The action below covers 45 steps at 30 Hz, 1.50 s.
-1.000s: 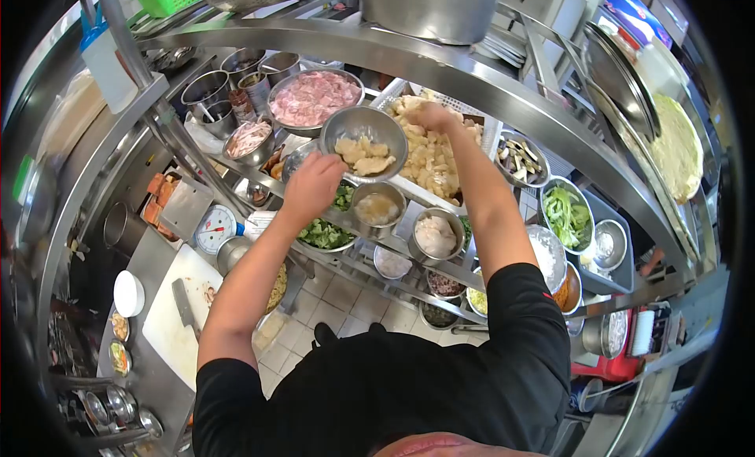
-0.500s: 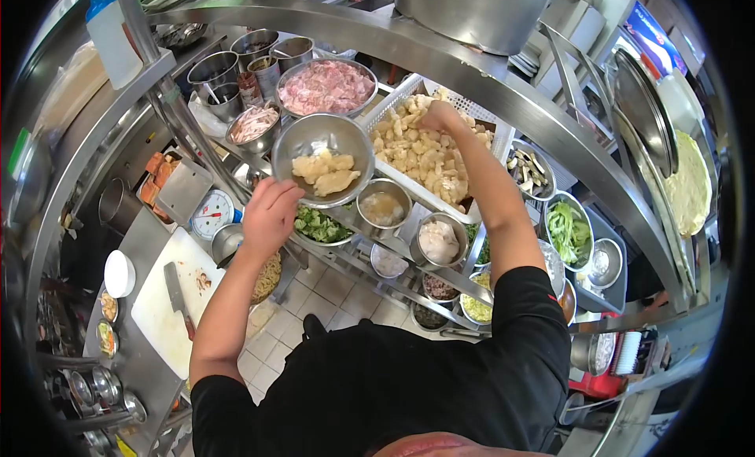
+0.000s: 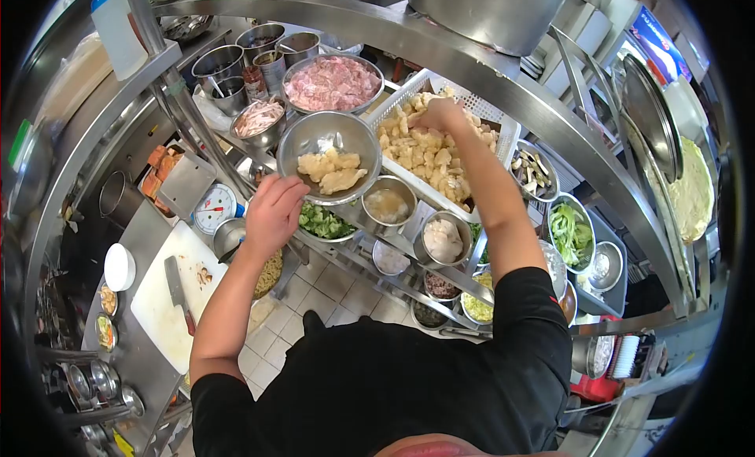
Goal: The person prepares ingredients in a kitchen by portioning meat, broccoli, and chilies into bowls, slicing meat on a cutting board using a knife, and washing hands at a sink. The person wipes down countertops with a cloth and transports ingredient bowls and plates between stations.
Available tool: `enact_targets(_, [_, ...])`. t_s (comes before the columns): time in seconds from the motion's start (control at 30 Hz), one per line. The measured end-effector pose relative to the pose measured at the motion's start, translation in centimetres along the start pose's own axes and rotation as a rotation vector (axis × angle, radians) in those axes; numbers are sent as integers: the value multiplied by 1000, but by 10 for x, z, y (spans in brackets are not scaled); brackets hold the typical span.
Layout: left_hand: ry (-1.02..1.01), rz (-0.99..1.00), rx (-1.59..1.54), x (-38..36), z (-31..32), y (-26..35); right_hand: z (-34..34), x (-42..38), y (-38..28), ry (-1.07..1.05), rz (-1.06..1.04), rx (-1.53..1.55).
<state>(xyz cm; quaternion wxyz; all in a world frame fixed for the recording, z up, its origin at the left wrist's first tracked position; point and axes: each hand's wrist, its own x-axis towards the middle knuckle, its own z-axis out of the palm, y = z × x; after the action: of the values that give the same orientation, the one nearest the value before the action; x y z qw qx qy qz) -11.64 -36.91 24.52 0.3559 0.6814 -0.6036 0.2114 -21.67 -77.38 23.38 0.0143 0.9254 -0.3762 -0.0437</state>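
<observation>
My left hand point(image 3: 275, 211) is closed over the near left rim of a steel mixing bowl point(image 3: 297, 146). A few pale yellow, lumpy battered pieces point(image 3: 334, 172) lie inside the bowl. To the right, a white perforated basket point(image 3: 503, 130) holds a heap of similar pieces point(image 3: 425, 154). My right hand point(image 3: 442, 116) reaches down into the far part of this heap, fingers curled. Its fingertips are hidden among the pieces, so what they grip cannot be seen.
Raw pink meat fills a bowl point(image 3: 332, 83) behind the mixing bowl. Metal containers of greens point(image 3: 324, 222), liquid point(image 3: 388, 201) and white paste point(image 3: 442, 241) stand nearer. A steel rail point(image 3: 346, 15) arches overhead. Left are a cleaver point(image 3: 174, 280), cutting board point(image 3: 157, 319) and dial scale point(image 3: 211, 209).
The view has shifted slightly. My right hand stays in the basket with its fingers lower among the pieces, and my left hand keeps its place at the bowl's rim.
</observation>
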Motion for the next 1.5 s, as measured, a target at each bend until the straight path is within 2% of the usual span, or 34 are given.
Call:
enact_targets(0.13, [-22,17,-39,-2,11,0,14,13,-13,-51,8,-43])
enact_targets(0.23, [-63,11,-40,-16,2,5,-10,10,5,-226,-60,16])
enact_targets(0.27, [-68,-1,-38,-26,0,6,-6,9,17,-212,-57,-51])
enact_targets(0.37, [-97,-46,-23,-40,-14,5,-1,9,56,-36,-81,184])
enact_targets(0.43, [-90,-32,-4,-41,-20,-3,12,18,82,329,-254,304])
enact_targets(0.47, [-81,-6,15,-39,-21,-6,9,21,90,398,-249,381])
enact_targets(0.53, [-79,-3,5,-32,-18,-7,-8,10,81,290,-165,468])
enact_targets(0.6, [-68,14,-19,-25,-11,-7,-40,-20,49,-126,77,607])
enact_targets(0.67, [-74,26,-57,-14,1,-4,4,-31,35,-13,-276,249])
enact_targets(0.73, [-73,54,-72,2,14,-1,10,-30,31,30,-403,99])
enact_targets(0.8, [-99,81,-78,8,21,-2,-4,-23,32,0,-310,170])
enact_targets(0.9, [-128,126,-64,24,27,-2,-36,-31,40,-48,-229,793])
enact_targets(1.03, [-261,140,9,56,43,-8,-81,-68,-6,-161,-292,1025])
enact_targets(1.13, [-263,153,-4,77,62,-8,-75,-75,-37,1,-494,959])
enact_targets(1.23, [-175,98,-84,70,67,-12,-58,-26,-22,4,-221,1193])
enact_targets(1.27, [-139,102,-95,63,66,-15,-24,3,-3,109,-238,951])
enact_targets(1.3, [-104,105,-104,53,64,-17,14,23,11,-18,-180,795])
enact_targets(1.33, [-70,109,-114,45,61,-17,33,22,5,47,-113,397])
enact_targets(1.37, [-64,94,-118,38,57,-15,42,8,4,-114,-203,115])
enact_targets(1.4, [-59,64,-122,28,51,-10,49,-11,-3,9,-177,-66])
enact_targets(1.47, [-49,31,-129,16,43,-11,43,-22,-14,107,-191,-244])
enact_targets(1.5, [-44,28,-132,11,38,-14,36,-14,-17,82,-230,-243])
